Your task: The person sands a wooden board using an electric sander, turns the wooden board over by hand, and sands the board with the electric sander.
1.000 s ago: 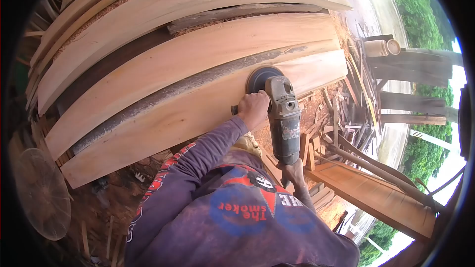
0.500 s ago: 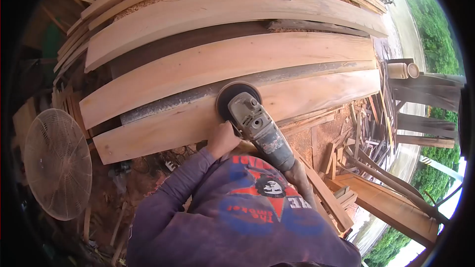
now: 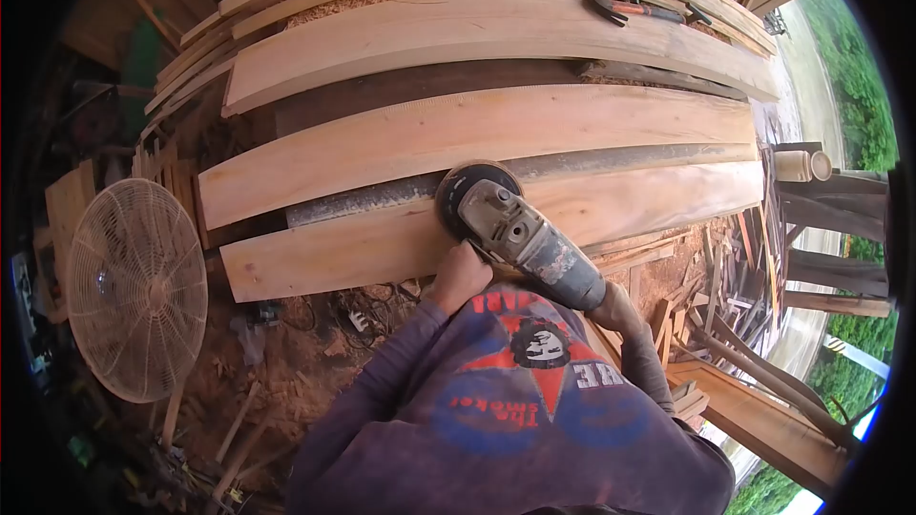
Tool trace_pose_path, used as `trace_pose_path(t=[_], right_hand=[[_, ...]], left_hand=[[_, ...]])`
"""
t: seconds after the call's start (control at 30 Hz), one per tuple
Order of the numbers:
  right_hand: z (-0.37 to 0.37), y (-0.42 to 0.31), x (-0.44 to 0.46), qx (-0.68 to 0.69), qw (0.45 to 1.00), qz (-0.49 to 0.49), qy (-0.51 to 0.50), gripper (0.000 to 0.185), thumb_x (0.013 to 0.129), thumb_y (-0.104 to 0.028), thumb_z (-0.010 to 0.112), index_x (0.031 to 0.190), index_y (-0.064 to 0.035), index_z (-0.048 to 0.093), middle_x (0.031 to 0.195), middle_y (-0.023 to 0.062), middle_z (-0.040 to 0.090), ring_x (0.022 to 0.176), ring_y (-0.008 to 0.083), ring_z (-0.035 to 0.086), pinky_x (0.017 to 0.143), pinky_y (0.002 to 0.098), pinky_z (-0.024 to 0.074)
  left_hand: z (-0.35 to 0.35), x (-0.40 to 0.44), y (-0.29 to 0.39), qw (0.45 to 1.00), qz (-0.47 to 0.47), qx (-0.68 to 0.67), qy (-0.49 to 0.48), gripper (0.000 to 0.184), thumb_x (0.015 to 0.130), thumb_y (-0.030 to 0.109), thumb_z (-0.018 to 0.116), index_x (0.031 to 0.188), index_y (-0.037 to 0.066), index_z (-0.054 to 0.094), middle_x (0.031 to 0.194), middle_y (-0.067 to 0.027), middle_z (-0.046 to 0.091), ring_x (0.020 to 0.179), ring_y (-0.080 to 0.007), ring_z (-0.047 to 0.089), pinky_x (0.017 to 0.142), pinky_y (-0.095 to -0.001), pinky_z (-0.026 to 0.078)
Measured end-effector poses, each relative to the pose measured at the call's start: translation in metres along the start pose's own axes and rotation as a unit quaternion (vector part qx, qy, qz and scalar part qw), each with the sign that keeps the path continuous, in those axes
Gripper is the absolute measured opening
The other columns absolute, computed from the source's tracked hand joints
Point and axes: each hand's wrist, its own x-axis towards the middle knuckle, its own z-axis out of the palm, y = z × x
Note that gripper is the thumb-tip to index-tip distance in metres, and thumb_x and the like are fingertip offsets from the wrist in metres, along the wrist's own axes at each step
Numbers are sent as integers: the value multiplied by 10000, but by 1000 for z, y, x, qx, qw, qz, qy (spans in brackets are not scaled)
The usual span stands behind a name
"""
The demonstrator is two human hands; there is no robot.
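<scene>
An angle grinder with a round dark sanding disc [image 3: 477, 193] lies over the near plank [image 3: 348, 253], its disc reaching across that plank's far edge. The tool's grey, scuffed body [image 3: 546, 253] slants back toward my torso. My left hand [image 3: 462, 275] is closed near the tool's head, seemingly on its side handle, which the fingers mostly hide. Around the rear end of the body wraps my right hand [image 3: 615, 310], low at my right side. Beyond the disc, a second pale plank [image 3: 496, 129] runs parallel, with a grey beam [image 3: 367, 202] showing in the gap.
A hammer [image 3: 611, 10] and other tools rest on a farther plank [image 3: 410, 43]. To the left stands a wire-caged fan [image 3: 138, 291]. Wood scraps, cables [image 3: 367, 315] and sawdust cover the ground. A thick timber [image 3: 763, 420] lies at lower right, and a pale container [image 3: 801, 166] stands at right.
The view has shifted, so the planks and fan appear farther right. Against the near plank, the grinder has moved slightly left. Both hands keep their grip.
</scene>
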Motion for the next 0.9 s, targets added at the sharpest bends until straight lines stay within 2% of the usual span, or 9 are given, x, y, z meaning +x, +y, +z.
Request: trace_pose_path(t=[0.17, 0.37, 0.43, 0.57, 0.7, 0.77, 0.8, 0.83, 0.9], right_hand=[[-2, 13, 3, 11, 1000, -13, 24, 394, 793, -172, 705, 1153, -15, 706, 1062, 269, 715, 1082, 410, 683, 876, 467, 562], [-27, 16, 15, -24, 998, -54, -37, 431, 764, -212, 750, 1140, -7, 698, 1019, 274, 713, 1050, 422, 683, 852, 469, 564], [-31, 19, 23, -15, 996, -73, -57, 449, 755, -238, 779, 1131, -4, 708, 1024, 264, 723, 1050, 406, 694, 862, 457, 565], [-44, 26, 36, 13, 991, -102, -90, 555, 757, -298, 811, 1204, 6, 686, 1089, 235, 738, 1088, 385, 700, 901, 445, 562], [-53, 50, 49, -13, 986, -75, -147, 903, 680, -265, 888, 1444, -10, 482, 1270, 297, 658, 1251, 419, 619, 1019, 457, 505], [-55, 59, 56, 41, 967, -152, -201, 1085, 734, -390, 896, 1562, -11, 307, 1433, 326, 535, 1378, 435, 503, 1112, 472, 429], [-57, 64, 65, 88, 951, -125, -268, 1221, 726, -515, 896, 1610, -36, 204, 1537, 296, 421, 1457, 398, 397, 1158, 474, 371], [-53, 66, 73, 85, 949, -130, -273, 1221, 726, -515, 896, 1610, -36, 204, 1537, 296, 421, 1457, 398, 397, 1158, 474, 371], [-52, 64, 91, 202, 901, -128, -361, 1230, 751, -648, 819, 1619, -44, 189, 1533, 253, 437, 1398, 358, 462, 1124, 449, 405]], left_hand=[[-2, -7, 15, 999, -28, -4, 24, 341, 780, 173, 676, 1011, -78, 678, 970, -344, 692, 977, -497, 667, 870, -537, 535], [4, -9, 33, 995, -72, 26, 64, 281, 783, 184, 664, 940, -39, 729, 968, -314, 698, 977, -486, 666, 858, -534, 534], [9, -9, 34, 996, -52, 46, 63, 259, 775, 184, 654, 920, -9, 745, 928, -299, 702, 955, -488, 667, 850, -535, 535], [26, -9, 31, 990, -70, 52, 111, 264, 746, 208, 678, 911, 17, 756, 902, -288, 704, 928, -479, 673, 833, -522, 544], [36, -8, 20, 988, -68, 53, 132, 284, 739, 222, 692, 920, 13, 757, 906, -287, 705, 922, -475, 678, 832, -516, 549], [34, -4, 12, 987, -49, 102, 117, 296, 738, 217, 679, 925, 2, 757, 917, -297, 702, 919, -473, 682, 829, -518, 553], [32, -4, 6, 985, -56, 104, 124, 296, 738, 217, 679, 925, 2, 757, 917, -297, 702, 919, -473, 682, 829, -518, 553], [29, -2, -1, 987, -61, 101, 112, 306, 731, 216, 669, 923, -7, 757, 920, -302, 701, 915, -472, 685, 829, -517, 556], [25, 2, -2, 988, -62, 88, 110, 317, 725, 214, 659, 921, -15, 756, 923, -306, 699, 912, -471, 687, 829, -515, 559]])
